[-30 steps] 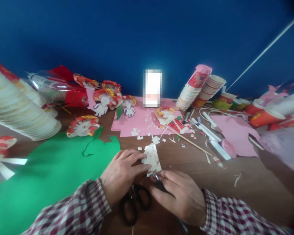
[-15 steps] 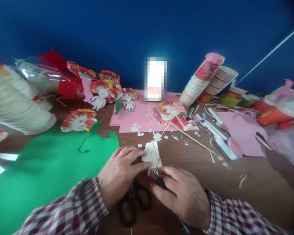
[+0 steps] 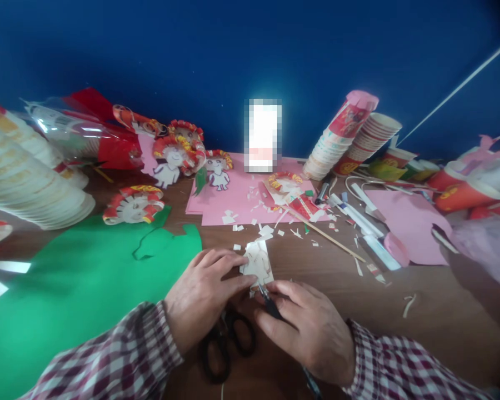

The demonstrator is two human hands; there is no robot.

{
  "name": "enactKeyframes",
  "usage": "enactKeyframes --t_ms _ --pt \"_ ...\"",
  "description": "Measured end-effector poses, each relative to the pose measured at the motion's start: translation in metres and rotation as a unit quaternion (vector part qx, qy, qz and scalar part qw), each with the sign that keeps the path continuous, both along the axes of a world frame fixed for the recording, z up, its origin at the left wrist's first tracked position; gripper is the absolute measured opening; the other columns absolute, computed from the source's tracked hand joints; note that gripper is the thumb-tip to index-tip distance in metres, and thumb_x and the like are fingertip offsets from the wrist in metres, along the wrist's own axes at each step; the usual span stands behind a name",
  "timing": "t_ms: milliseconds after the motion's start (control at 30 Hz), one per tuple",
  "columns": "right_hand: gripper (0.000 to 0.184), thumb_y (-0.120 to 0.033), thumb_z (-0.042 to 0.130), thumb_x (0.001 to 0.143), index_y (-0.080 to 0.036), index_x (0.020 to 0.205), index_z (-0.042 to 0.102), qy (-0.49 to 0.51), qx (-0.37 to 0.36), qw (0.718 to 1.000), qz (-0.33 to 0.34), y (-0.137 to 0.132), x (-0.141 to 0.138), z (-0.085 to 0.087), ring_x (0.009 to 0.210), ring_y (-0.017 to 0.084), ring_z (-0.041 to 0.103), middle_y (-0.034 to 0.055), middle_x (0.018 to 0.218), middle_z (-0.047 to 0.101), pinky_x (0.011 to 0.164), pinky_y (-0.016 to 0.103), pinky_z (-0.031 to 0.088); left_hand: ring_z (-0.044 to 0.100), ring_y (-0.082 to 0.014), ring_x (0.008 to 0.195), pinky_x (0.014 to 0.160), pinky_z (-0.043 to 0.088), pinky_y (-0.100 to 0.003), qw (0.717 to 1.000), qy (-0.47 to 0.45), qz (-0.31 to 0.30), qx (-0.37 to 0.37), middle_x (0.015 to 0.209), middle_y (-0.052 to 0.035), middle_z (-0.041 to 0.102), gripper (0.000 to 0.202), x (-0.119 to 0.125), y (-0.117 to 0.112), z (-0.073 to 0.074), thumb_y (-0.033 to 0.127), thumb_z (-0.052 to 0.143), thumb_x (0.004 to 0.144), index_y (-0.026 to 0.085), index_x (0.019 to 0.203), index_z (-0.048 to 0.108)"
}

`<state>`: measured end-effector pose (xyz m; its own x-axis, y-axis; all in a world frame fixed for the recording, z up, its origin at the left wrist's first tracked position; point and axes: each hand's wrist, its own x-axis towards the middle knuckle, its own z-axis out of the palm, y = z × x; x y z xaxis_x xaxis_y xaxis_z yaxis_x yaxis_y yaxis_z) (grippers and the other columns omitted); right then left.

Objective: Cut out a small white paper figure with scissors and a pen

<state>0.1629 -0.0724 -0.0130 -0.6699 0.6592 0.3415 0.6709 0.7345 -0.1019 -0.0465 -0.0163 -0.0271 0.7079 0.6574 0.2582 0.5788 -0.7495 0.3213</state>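
A small piece of white paper (image 3: pixel 259 260) with a figure drawn in outline lies on the brown table before me. My left hand (image 3: pixel 210 283) holds it down, the thumb on its lower part and the fingertips at its left edge. In my right hand (image 3: pixel 308 325) is a dark pen (image 3: pixel 270 304) with a silvery tip, which meets the lower end of the paper. Part of the barrel is hidden by my fingers. Black-handled scissors (image 3: pixel 213 358) lie between my wrists, their blades hidden under my left hand.
Green paper (image 3: pixel 87 278) spreads at the left, beside leaning stacked cups (image 3: pixel 37 183). Pink sheets (image 3: pixel 214 214) with paper scraps lie ahead, near paper figures (image 3: pixel 219 176). A wooden stick (image 3: pixel 333 241), pink paper (image 3: pixel 412 228) and more stacked cups (image 3: pixel 337 136) are at the right.
The view has shifted very slightly. Both hands, the paper and the pen keep almost the same places, with the pen tip still at the paper's lower end.
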Motion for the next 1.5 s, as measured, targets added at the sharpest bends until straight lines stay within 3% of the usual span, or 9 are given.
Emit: enactKeyframes --t_ms 733,1067,1500 --pt "0.02 -0.021 0.052 0.088 -0.024 0.105 0.061 -0.002 -0.009 1.0 0.002 -0.0003 0.0001 -0.0003 0.097 0.019 0.056 0.0046 0.092 0.066 0.079 0.032 0.049 0.046 -0.023 0.108 0.089 0.039 -0.044 1.0 0.017 -0.007 -0.011 0.117 -0.0041 0.056 0.031 -0.0001 -0.0006 0.0032 0.017 0.047 0.085 0.031 0.109 0.061" --pt "0.018 -0.02 0.05 0.088 -0.022 0.097 0.065 0.03 0.026 0.997 -0.066 0.0017 -0.0007 0.001 0.102 0.021 0.054 0.0047 0.09 0.067 0.082 0.034 0.048 0.045 -0.0235 0.11 0.089 0.038 -0.044 1.0 0.014 -0.008 -0.005 0.116 -0.004 0.057 0.028 0.0004 -0.0004 0.003 0.022 0.047 0.086 0.031 0.108 0.061" --pt "0.014 -0.02 0.052 0.087 -0.022 0.092 0.065 0.014 0.007 0.997 -0.081 0.0029 -0.0009 -0.0021 0.103 0.023 0.052 0.0051 0.092 0.067 0.082 0.037 0.046 0.047 -0.0224 0.108 0.088 0.039 -0.042 1.0 0.01 -0.001 0.001 0.113 -0.0028 0.059 0.027 0.0025 -0.0001 0.0008 0.019 0.05 0.084 0.029 0.108 0.058"
